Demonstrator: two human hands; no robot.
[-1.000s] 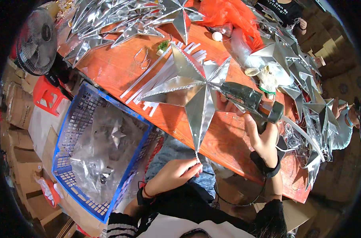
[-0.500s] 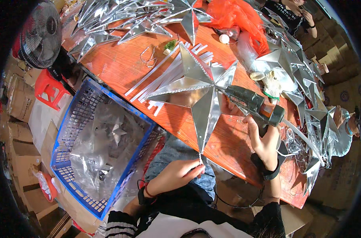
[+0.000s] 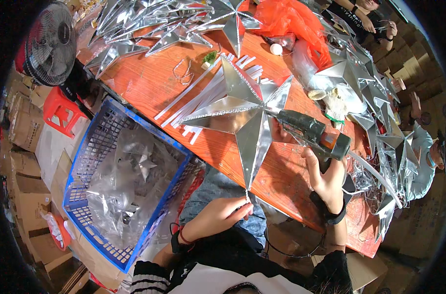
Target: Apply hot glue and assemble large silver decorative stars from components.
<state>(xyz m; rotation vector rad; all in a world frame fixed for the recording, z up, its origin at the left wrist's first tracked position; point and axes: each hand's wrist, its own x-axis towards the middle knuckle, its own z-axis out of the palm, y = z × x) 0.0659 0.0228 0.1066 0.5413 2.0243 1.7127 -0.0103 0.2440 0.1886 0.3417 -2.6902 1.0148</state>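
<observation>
A shiny silver five-pointed star [image 3: 254, 142] stands over the red table, with beaded silver trim along some of its ridges. My left hand [image 3: 225, 215] is closed at its lowest point, pinching a thin pale strand or tip there; the fingers partly hide it. Around the handle of a dark green glue gun [image 3: 304, 126] wraps my right hand [image 3: 328, 181]. The gun's nozzle is at the star's centre, and a white glue stick [image 3: 377, 174] sticks out of its back end. Behind the star lie several white strips [image 3: 198, 105].
More silver stars [image 3: 154, 24] pile up at the far edge and along the right side [image 3: 375, 98]. A blue basket [image 3: 76, 196] of plastic-wrapped pieces stands at left, near a fan [image 3: 49, 44] and red stool [image 3: 61, 112]. A glove [image 3: 335, 105] lies by red plastic bags [image 3: 296, 24]. Two people are at the right.
My hands, the star and the glue gun hold nearly the same place. At the far right, the two other people have shifted their arms and hands.
</observation>
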